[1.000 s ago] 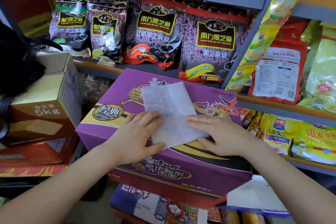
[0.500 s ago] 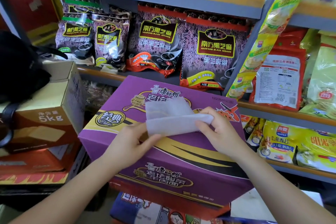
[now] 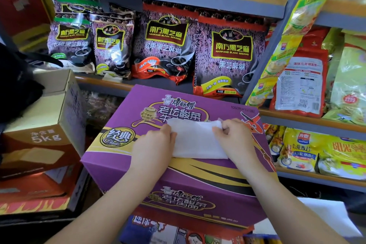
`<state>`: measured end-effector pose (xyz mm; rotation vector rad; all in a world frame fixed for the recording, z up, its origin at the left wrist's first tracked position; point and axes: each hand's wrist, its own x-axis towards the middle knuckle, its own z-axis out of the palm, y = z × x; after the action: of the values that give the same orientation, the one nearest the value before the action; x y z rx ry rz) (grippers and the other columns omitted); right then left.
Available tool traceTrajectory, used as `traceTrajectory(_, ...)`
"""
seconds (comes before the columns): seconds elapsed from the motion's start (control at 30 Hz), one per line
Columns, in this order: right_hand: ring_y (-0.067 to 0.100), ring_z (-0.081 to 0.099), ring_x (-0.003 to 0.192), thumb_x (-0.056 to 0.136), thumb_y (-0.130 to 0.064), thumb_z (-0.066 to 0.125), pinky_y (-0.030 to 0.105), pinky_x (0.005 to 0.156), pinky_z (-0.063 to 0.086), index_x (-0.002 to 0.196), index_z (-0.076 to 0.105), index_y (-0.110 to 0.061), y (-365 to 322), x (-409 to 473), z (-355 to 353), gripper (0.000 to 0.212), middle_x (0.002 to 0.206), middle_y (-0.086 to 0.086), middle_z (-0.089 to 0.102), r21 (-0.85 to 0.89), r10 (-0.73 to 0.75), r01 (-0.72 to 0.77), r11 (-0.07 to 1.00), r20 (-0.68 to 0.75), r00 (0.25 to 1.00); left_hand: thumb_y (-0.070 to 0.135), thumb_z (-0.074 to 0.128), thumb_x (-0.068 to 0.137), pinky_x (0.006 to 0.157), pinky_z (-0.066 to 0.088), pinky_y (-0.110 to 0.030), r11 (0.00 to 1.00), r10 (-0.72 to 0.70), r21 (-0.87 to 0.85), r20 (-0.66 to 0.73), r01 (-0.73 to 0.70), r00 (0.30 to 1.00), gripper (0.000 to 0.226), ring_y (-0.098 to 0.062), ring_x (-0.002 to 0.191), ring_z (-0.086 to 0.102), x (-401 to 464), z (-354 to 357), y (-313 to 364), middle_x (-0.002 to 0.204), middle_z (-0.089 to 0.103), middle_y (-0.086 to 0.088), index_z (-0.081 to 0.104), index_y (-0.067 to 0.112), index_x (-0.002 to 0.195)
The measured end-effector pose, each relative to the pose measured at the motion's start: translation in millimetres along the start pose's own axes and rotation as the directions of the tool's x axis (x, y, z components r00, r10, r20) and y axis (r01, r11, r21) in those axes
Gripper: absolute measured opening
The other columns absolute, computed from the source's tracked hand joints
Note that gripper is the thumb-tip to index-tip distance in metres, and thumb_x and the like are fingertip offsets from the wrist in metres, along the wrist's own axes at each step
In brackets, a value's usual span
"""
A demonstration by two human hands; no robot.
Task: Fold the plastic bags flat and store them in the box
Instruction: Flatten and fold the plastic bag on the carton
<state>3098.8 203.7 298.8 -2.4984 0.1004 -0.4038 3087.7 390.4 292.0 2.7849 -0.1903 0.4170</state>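
A thin, translucent white plastic bag (image 3: 195, 139), already folded into a small rectangle, is laid flat on the top face of a closed purple cardboard carton (image 3: 122, 156) printed with yellow bands, which is stacked in front of the shop shelves. The left hand (image 3: 153, 147) is pressed on the bag's left edge with fingers laid roughly straight, so the sheet is pinned against the carton. The right hand (image 3: 232, 136) is curled at the bag's far right corner, which is pinched between thumb and fingers.

The bag is judged to be very light, limp and slippery: no shape will be held by it unaided, and a fold is likely to spring open once pressure is released. It is best taken at an edge or corner by a pinch while the rest is pinned flat, and creases should be pressed out with straight fingers. Tearing is thought unlikely under gentle handling. A brown open-topped cardboard box (image 3: 42, 117) marked 5kg is seen to the left; whether it is the storage box cannot be told.
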Motion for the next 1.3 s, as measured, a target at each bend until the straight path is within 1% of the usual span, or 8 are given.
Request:
traceTrajectory(0.17, 0.018, 0.04, 0.074, 0.089, -0.016, 0.053, 0.027, 0.064, 0.021, 0.057, 0.036, -0.012, 0, 4, 7, 0.037, 0.062, -0.005, 0.032, -0.161, 0.012, -0.018, 0.987, -0.035, 0.999, 0.028, 0.077, 0.065, 0.044, 0.04, -0.028, 0.986, 0.06, 0.157, -0.047, -0.052, 0.997, 0.038, -0.03, 0.047, 0.059, 13, 8, 1, 0.055, 0.059, -0.009, 0.052, 0.007, 0.083)
traceTrajectory(0.33, 0.011, 0.039, 0.059, 0.09, -0.019, 0.053, 0.019, 0.051, 0.025, 0.069, 0.046, -0.01, -4, 9, 1, 0.023, 0.063, -0.002, 0.044, -0.016, 0.051, -0.05, 0.999, 0.062, 0.997, 0.036, 0.048, 0.077, 0.055, 0.049, -0.033, 0.919, 0.38, 0.151, -0.079, -0.366, 0.922, 0.031, -0.028, 0.072, 0.062, 16, 13, -14, 0.089, 0.063, -0.008, 0.062, 0.009, 0.085)
traceTrajectory(0.57, 0.02, 0.05, 0.067, 0.08, -0.016, 0.064, 0.034, 0.062, 0.037, 0.068, 0.058, -0.003, -12, 11, 1, 0.019, 0.069, 0.012, 0.057, 0.313, 0.137, -0.137, 0.94, 0.023, 0.99, 0.059, 0.035, 0.08, 0.062, 0.051, -0.033, 0.887, 0.455, 0.061, 0.053, -0.457, 0.889, 0.056, -0.024, 0.082, 0.061, 19, 12, -25, 0.096, 0.062, -0.001, 0.063, 0.013, 0.096)
traceTrajectory(0.7, 0.014, 0.057, 0.079, 0.083, -0.022, 0.065, 0.032, 0.073, 0.043, 0.082, 0.065, -0.014, -8, 14, 6, 0.009, 0.078, -0.004, 0.061, 0.315, 0.253, -0.247, 0.917, 0.022, 0.967, 0.064, 0.036, 0.078, 0.064, 0.052, -0.034, 0.881, 0.467, 0.049, 0.071, -0.471, 0.881, 0.061, -0.024, 0.084, 0.061, 20, 12, -24, 0.098, 0.062, -0.001, 0.063, 0.013, 0.099)
traceTrajectory(0.9, 0.022, 0.058, 0.091, 0.09, -0.016, 0.054, 0.031, 0.071, 0.041, 0.1, 0.06, -0.008, -18, 24, 7, 0.014, 0.1, 0.008, 0.065, -0.159, 0.151, -0.145, 0.977, 0.025, 0.988, 0.072, 0.032, 0.074, 0.073, 0.054, -0.034, 0.891, 0.43, 0.089, 0.151, -0.446, 0.89, 0.076, -0.024, 0.093, 0.063, 23, 13, -26, 0.106, 0.063, -0.002, 0.063, 0.011, 0.105)
traceTrajectory(1.03, 0.029, 0.055, 0.115, 0.089, -0.016, 0.049, 0.038, 0.091, 0.048, 0.117, 0.057, -0.009, -35, 5, 19, 0.029, 0.121, 0.01, 0.059, -0.435, -0.316, 0.301, 0.849, 0.04, 0.948, 0.073, 0.031, 0.073, 0.077, 0.054, -0.035, 0.893, 0.412, 0.099, 0.216, -0.44, 0.885, 0.08, -0.024, 0.095, 0.064, 22, 12, -25, 0.108, 0.064, -0.004, 0.065, 0.008, 0.106)
traceTrajectory(1.17, 0.015, 0.012, 0.145, 0.08, -0.05, -0.003, 0.033, 0.117, 0.002, 0.148, 0.019, -0.013, -29, -6, 34, 0.08, 0.157, 0.002, 0.018, -0.366, -0.26, 0.445, 0.818, 0.455, 0.852, 0.075, 0.001, 0.081, 0.1, 0.04, -0.041, 0.913, 0.369, 0.05, 0.32, -0.404, 0.873, 0.1, -0.028, 0.121, 0.052, 20, 10, -26, 0.133, 0.053, -0.015, 0.052, 0.002, 0.127)
traceTrajectory(1.3, 0.007, -0.007, 0.145, 0.076, -0.052, -0.015, 0.034, 0.116, -0.01, 0.149, -0.004, -0.024, -11, 4, 27, 0.08, 0.158, -0.009, -0.004, -0.45, -0.154, 0.385, 0.806, 0.468, 0.87, 0.076, -0.037, 0.049, 0.115, 0.0, -0.031, 0.894, 0.348, 0.104, 0.452, -0.436, 0.822, 0.122, -0.017, 0.144, -0.003, 22, 4, -31, 0.157, -0.006, -0.005, -0.004, 0.012, 0.147)
